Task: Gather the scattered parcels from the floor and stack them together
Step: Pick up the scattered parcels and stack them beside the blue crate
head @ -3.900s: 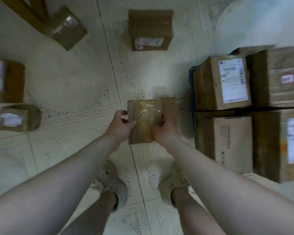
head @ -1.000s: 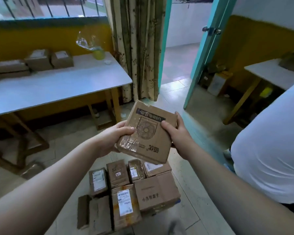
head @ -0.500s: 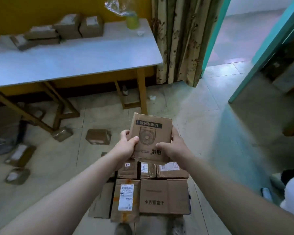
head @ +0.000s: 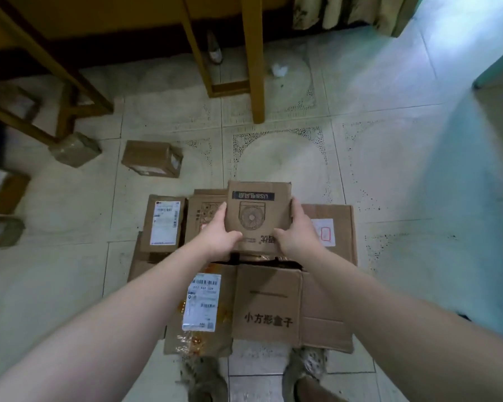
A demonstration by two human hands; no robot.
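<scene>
The person holds a flat cardboard fan box [head: 259, 219] between both hands, above the far middle of the pile of parcels [head: 267, 303] gathered on the floor [head: 389, 169]. The left hand [head: 218, 233] grips its left edge and the right hand [head: 298, 230] its right edge. On both, the fingers curl round the sides and the thumbs lie on the printed top, at the near half of the box. Neither hand is nearer than the other, and the box sits squarely between them. Its longer side appears to run near to far, printed face up, roughly in line with the boxes beneath. Whether it already touches the pile cannot be told. The coming move looks like a straight lowering onto the box just below, beside the labelled parcel [head: 163, 221] on the left. Several loose parcels [head: 153, 158] lie on the floor to the far left, well apart from the pile, so the gathering seems unfinished.
</scene>
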